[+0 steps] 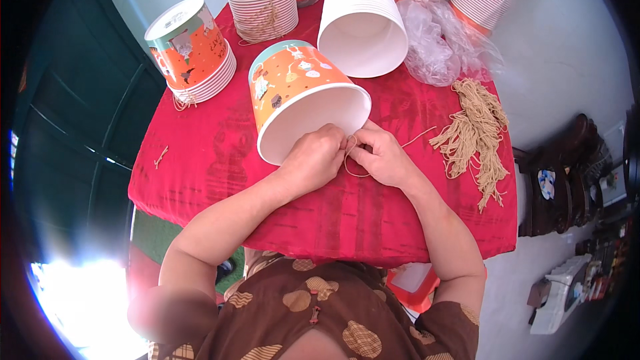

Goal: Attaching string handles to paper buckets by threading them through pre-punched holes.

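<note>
A paper bucket (287, 70) with an orange printed side lies tipped on the table, its white mouth facing me. At the near right part of its rim, my left hand (315, 153) is closed, its fingertips partly hidden, where a thin tan string (355, 175) loops. Right beside it, my right hand (383, 155) pinches the same string between thumb and fingers. One end of the string trails off to the right over the cloth. Whether the string passes through the bucket's wall cannot be made out.
A bundle of cut strings (475, 135) lies at the right. Behind stand a white bucket stack on its side (363, 33), a tall tied stack (257, 0) and a clear plastic bag (433, 43). An upturned orange stack (193, 57) stands left on the red tablecloth (200, 180).
</note>
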